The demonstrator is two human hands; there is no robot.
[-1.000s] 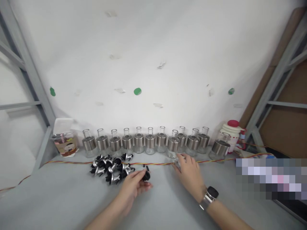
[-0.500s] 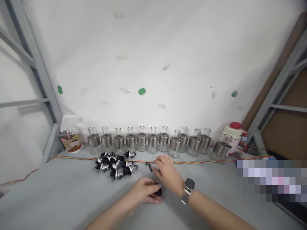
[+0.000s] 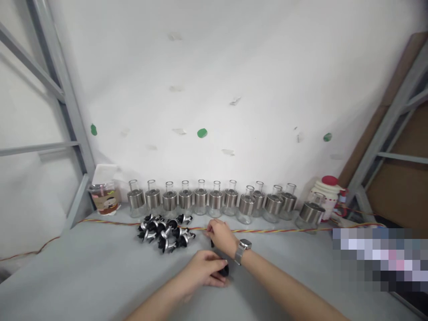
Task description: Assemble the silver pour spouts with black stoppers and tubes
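Note:
My left hand (image 3: 209, 269), low in the middle, is closed around a black round part (image 3: 224, 270), which shows between thumb and fingers. My right hand (image 3: 223, 238), with a watch (image 3: 244, 249) on its wrist, reaches to the table just beyond it. Its fingertips are pinched together near the twisted cord, and what they grip, if anything, is hidden. A small black piece (image 3: 211, 244) shows just below these fingers. To the left lies a pile of black and silver pour spouts (image 3: 167, 232).
Glass bottles with metal sleeves (image 3: 200, 198) line the wall. A red and yellow twisted cord (image 3: 267, 231) crosses the grey table (image 3: 83, 272). A drink cup (image 3: 106, 198) stands at the left, a white jug with a red lid (image 3: 329, 196) at the right. Metal frames rise on both sides.
My right hand has moved slightly left and its fingers have closed over the spot where a small black piece lay. My left hand keeps the black part. The view has shifted a little.

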